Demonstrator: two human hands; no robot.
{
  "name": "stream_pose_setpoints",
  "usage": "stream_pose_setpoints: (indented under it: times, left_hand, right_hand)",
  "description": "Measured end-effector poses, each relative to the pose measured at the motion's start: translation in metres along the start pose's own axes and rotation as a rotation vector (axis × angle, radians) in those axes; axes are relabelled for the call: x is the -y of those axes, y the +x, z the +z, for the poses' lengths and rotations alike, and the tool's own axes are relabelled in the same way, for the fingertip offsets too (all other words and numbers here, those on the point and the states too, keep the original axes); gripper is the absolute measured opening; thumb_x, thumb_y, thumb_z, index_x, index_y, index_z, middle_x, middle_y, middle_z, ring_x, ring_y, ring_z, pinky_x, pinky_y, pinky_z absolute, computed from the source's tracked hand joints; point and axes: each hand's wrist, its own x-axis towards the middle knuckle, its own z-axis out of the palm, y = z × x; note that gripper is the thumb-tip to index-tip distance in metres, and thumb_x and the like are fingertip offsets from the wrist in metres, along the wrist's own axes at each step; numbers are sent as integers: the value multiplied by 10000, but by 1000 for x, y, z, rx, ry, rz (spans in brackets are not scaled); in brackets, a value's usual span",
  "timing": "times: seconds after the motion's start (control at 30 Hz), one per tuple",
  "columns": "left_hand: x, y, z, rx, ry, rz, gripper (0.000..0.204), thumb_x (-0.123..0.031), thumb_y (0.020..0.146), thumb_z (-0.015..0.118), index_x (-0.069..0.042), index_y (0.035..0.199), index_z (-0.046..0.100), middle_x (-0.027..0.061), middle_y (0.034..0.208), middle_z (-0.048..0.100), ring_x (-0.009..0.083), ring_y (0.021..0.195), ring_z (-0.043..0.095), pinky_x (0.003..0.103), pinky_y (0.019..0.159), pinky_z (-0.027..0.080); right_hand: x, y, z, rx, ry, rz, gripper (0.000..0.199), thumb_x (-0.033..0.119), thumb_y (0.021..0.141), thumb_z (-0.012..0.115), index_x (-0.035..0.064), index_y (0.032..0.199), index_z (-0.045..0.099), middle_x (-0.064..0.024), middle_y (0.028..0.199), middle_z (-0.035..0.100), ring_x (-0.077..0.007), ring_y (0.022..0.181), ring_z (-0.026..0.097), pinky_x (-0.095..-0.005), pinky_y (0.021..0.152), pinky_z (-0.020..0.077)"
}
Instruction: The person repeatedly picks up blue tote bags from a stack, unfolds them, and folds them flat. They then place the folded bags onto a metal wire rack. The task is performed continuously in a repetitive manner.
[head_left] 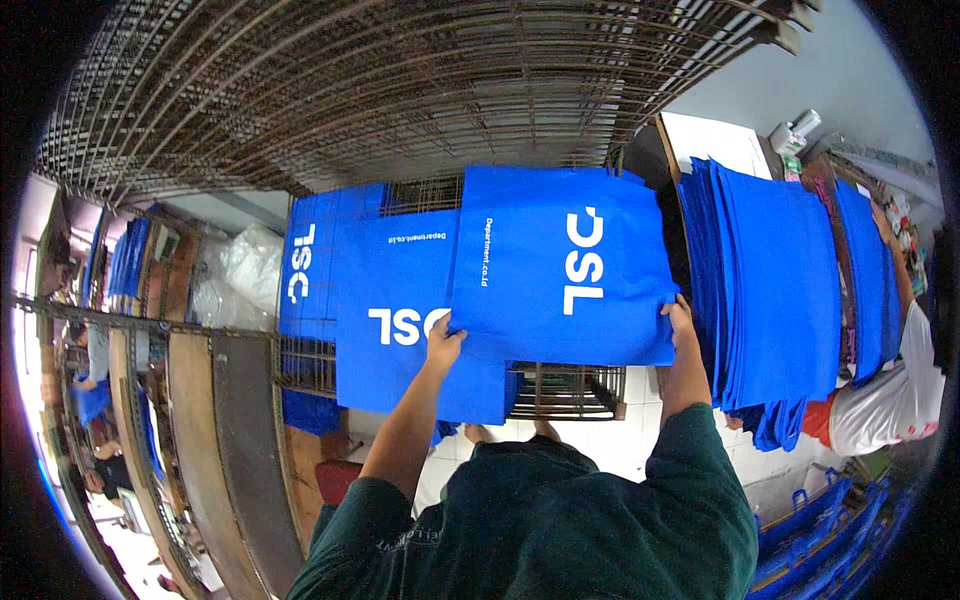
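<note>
A flat blue fabric sheet [525,320] with white printed lettering is stretched between my two hands over a wire drying rack [580,400]. My left hand [445,345] pinches its near left corner. At the near right corner my right hand [679,315] has its fingers closed on the edge. Under and to the left of this sheet lies a second blue printed sheet [375,375], turned another way. Part of its lettering is hidden by my left hand and the held sheet. A further blue printed sheet [308,215] lies at the left on the rack.
Raised wire rack shelves [350,100] hang over the far side. To the right stands a thick pile of blue sheets [770,290]; beyond it is a person in a white shirt [890,400]. Clear plastic [250,265] and a long dark board [255,430] are at the left.
</note>
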Motion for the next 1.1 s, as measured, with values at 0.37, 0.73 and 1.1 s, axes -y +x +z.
stream_pose_setpoints:
  times: [0.37, 0.73, 1.1]
  left_hand:
    - [-7, -5, 24, -320, 283, 41, 328, -132, 683, 724, -52, 974, 595, 163, 908, 632, 299, 816, 615, 369, 720, 480]
    - [13, -21, 36, -404, 384, 4, 262, -73, 660, 649, -75, 920, 617, 134, 954, 615, 291, 896, 591, 375, 776, 470]
    - [8, -35, 47, -526, 328, -199, 184, -110, 681, 702, -66, 799, 568, 92, 839, 649, 301, 813, 618, 405, 711, 475]
  right_hand:
    - [27, 11, 19, -53, -156, -150, 726, 6, 646, 480, 28, 1352, 310, -145, 1223, 471, -236, 1062, 486, -291, 903, 364]
    - [33, 51, 25, -37, -369, -126, 676, 9, 713, 448, 14, 1362, 260, -142, 1107, 525, -213, 891, 534, -321, 796, 420]
    - [-11, 117, 13, -184, -551, -209, 598, 70, 771, 431, 19, 1350, 292, -205, 1300, 416, -307, 1150, 458, -386, 937, 369]
